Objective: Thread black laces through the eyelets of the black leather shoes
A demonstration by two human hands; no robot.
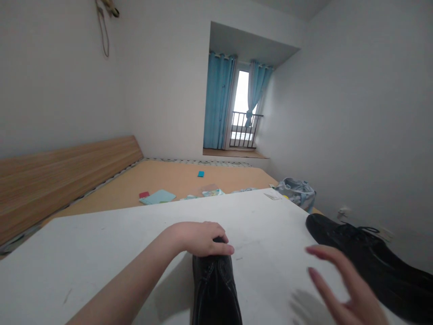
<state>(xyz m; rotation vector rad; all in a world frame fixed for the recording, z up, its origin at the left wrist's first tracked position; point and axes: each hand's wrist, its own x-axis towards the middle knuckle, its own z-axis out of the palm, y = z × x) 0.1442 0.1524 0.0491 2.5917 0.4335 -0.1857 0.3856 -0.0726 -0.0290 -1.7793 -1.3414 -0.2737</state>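
A black leather shoe (216, 289) stands on the white tabletop (111, 253), its toe pointing away from me. Over that toe my left hand (206, 239) is closed, fingers draped across the front and thumb along the near side. My right hand (341, 284), slightly blurred, hovers above the table with thumb and forefinger apart and nothing between them. Just beyond it, at the right edge, lies a second black shoe (365, 253) with its laces showing. I cannot make out laces on the shoe under my left hand.
Past the table is a bed with a tan surface (176, 170) and a wooden headboard (74, 174). On it lie a light blue sheet (158, 197), a red item (144, 195) and a small blue item (200, 174). A grey-blue cloth bag (296, 192) sits by the right wall.
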